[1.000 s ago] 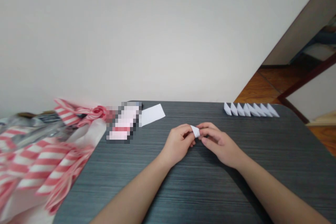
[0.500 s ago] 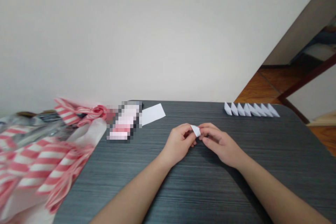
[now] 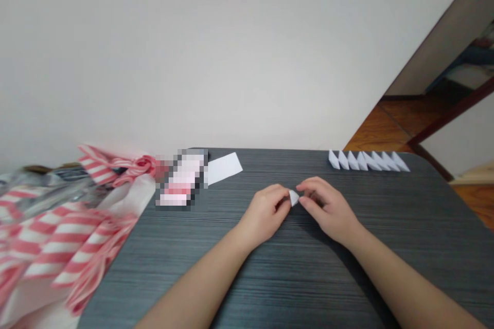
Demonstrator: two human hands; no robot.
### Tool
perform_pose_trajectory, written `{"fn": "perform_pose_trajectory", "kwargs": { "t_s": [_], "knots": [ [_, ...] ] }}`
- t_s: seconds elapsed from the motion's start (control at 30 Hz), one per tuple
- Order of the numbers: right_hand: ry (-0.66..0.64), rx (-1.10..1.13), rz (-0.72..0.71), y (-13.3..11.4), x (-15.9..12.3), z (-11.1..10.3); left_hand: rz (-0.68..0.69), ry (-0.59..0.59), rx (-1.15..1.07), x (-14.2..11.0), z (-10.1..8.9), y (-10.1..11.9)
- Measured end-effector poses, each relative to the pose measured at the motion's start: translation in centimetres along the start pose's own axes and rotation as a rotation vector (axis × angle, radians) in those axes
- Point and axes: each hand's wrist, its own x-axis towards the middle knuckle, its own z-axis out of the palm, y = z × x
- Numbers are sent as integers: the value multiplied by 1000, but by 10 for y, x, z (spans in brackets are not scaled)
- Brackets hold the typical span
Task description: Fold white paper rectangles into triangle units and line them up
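My left hand (image 3: 266, 211) and my right hand (image 3: 326, 208) meet at the middle of a dark grey wood-grain table (image 3: 293, 272). Between their fingertips they pinch a small folded white paper piece (image 3: 294, 197), low over the tabletop. Both hands have their fingers curled round it, and most of the paper is hidden by the fingers. A flat white paper slip (image 3: 225, 168) lies to the far left of my hands near the wall.
A row of several small folded white paper triangles (image 3: 367, 161) stands at the table's far right edge. Red-and-white striped plastic bags (image 3: 69, 226) cover the left side. A blurred pink object (image 3: 181, 179) lies beside the paper slip. A wooden floor shows at the right.
The folded paper piece has come down closer to the table and shows less between my fingers. My right hand's fingers have shifted over it. The rest is unchanged.
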Motion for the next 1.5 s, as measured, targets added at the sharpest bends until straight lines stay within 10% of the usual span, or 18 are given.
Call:
{"fn": "perform_pose_trajectory", "kwargs": {
  "t_s": [0.23,0.47,0.7,1.17,1.5],
  "knots": [
    [-17,-106,-86,-2,3,3,86,-30,148,-3,1,1],
    [170,157,195,8,3,-2,-14,224,128,-3,-1,-1],
    [175,335,263,10,4,-1,-112,146,-18,-2,1,-1],
    [-89,-367,-105,9,5,-13,-95,304,20,1,-1,-6],
    [-63,-687,-64,3,9,-23,-289,325,-174,3,6,-13]
  ]
}}
